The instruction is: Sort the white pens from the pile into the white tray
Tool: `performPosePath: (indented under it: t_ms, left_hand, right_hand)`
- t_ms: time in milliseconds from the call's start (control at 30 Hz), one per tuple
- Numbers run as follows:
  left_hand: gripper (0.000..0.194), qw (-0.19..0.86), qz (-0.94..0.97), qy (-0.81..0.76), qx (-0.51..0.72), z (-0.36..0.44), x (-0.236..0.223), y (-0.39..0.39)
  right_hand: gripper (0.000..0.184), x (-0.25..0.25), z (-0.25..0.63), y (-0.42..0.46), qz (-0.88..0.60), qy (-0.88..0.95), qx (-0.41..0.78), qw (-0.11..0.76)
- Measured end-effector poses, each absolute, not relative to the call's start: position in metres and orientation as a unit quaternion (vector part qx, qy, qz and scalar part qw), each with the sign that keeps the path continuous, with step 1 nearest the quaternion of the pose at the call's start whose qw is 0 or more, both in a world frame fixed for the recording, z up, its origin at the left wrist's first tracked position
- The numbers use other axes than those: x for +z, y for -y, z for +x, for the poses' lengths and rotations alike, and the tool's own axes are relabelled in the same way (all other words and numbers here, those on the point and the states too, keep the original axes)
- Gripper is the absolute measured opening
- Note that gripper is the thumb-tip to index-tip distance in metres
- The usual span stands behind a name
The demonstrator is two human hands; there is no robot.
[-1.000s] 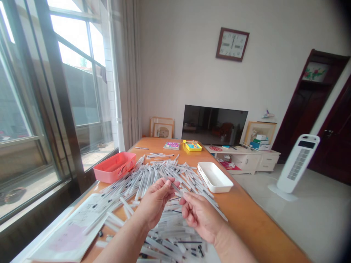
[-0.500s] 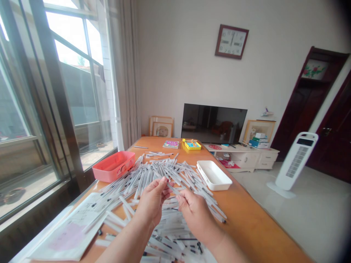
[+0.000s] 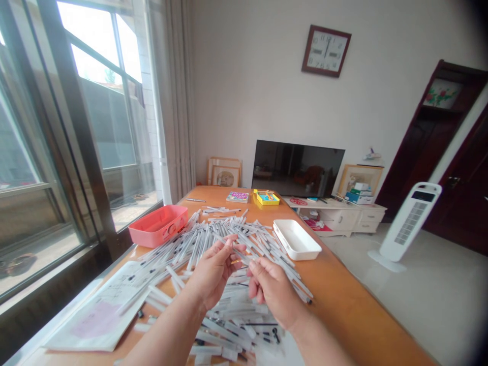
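Observation:
A large heap of translucent white pens (image 3: 213, 244) covers the middle of the orange wooden table (image 3: 343, 305). My left hand (image 3: 211, 269) and my right hand (image 3: 272, 290) are raised just above the heap, close together. Both pinch the same thin pen (image 3: 241, 252), the left at its far end, the right at its near end. The fingers of both hands are closed around it.
A pink tray (image 3: 158, 224) stands at the left of the heap and a white tray (image 3: 296, 239) at its right. Paper sheets (image 3: 102, 315) lie near the left front edge. Small boxes (image 3: 267, 197) sit at the far end. A white tower fan (image 3: 407, 223) stands on the floor to the right.
Both hands have stayed together on the pen and shifted slightly; the view has tilted a little, so the table sits higher in the frame.

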State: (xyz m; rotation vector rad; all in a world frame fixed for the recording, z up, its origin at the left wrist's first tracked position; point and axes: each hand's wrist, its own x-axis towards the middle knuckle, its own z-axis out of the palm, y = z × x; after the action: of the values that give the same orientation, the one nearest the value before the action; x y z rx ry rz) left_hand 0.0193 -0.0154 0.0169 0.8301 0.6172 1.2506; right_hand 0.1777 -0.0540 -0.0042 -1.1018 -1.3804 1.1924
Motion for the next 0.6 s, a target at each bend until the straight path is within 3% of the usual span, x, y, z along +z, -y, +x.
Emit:
performPosePath:
  t_ms: [100,200,467,600]
  left_hand:
    - [0.029,0.705,0.384,-0.251,0.541,0.017,0.019,0.016]
    - [0.02,0.688,0.373,-0.274,0.559,0.019,0.018,0.015]
    - [0.032,0.618,0.312,-0.36,0.625,0.014,0.01,0.002]
    - [0.036,0.578,0.287,-0.375,0.665,-0.002,0.01,-0.008]
  right_hand:
    - [0.041,-0.006,0.179,0.052,-0.431,0.508,0.55,0.503]
    - [0.039,-0.004,0.18,0.053,-0.426,0.543,0.526,0.498]
    - [0.026,0.0,0.183,0.06,-0.487,0.718,0.204,0.453]
    - [0.024,0.002,0.194,0.059,-0.517,0.716,0.143,0.447]
